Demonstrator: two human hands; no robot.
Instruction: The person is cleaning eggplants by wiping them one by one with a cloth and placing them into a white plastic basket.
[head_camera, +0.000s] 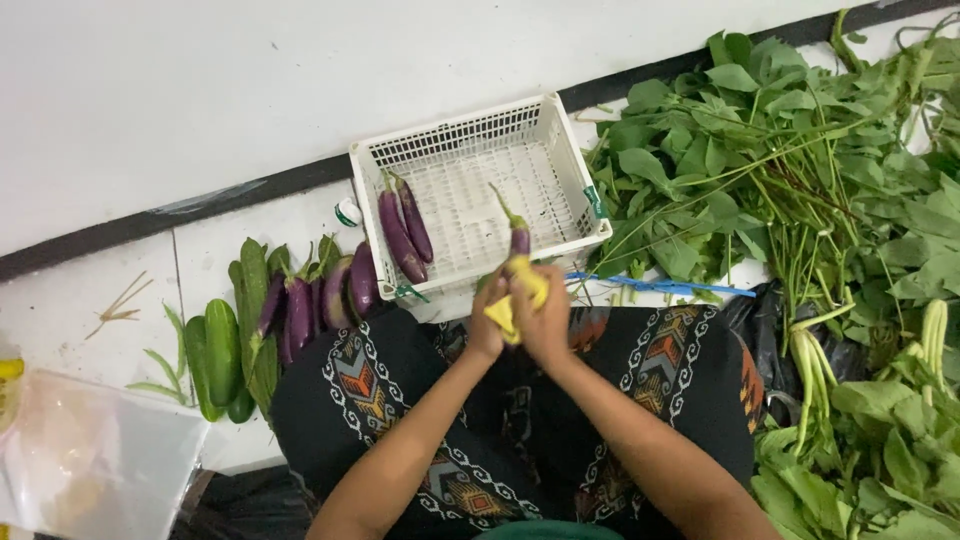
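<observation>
We're mid-wipe: both hands, left hand (487, 325) and right hand (545, 318), fingers pinching a yellow cloth (520, 290) around an eggplant (519, 238); next likely the near white basket (590, 215).

Basket (560, 150) sits between eggplants (320, 300) left and greens (790, 170) right.

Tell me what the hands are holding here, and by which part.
Both hands, left hand and right hand, grip a purple eggplant by its lower body, wrapped in a yellow cloth; the stem end sticks up free.
</observation>
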